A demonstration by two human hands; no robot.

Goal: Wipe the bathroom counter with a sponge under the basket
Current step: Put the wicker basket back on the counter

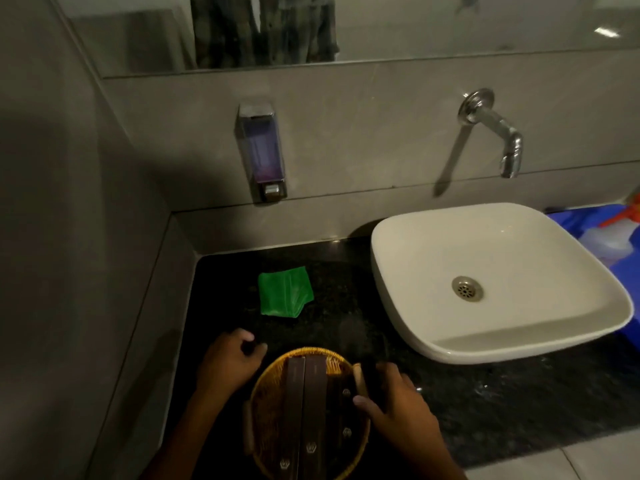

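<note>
A round woven basket point(266, 403) with brown boxes in it sits on the black granite counter point(346, 317) at the near edge. My right hand point(398, 407) grips its right rim at a wooden handle point(358, 377), thumb over the rim. My left hand point(227, 363) is beside the basket's upper left rim, fingers curled in, with nothing visible in it. A green sponge point(284, 292) lies flat on the counter beyond the basket, apart from both hands.
A white vessel sink point(498, 327) stands on the right of the counter, under a chrome wall tap point(498, 133). A soap dispenser point(263, 150) hangs on the back wall. A tiled wall point(86, 271) closes the left side. Blue packaging point(609, 237) lies behind the sink.
</note>
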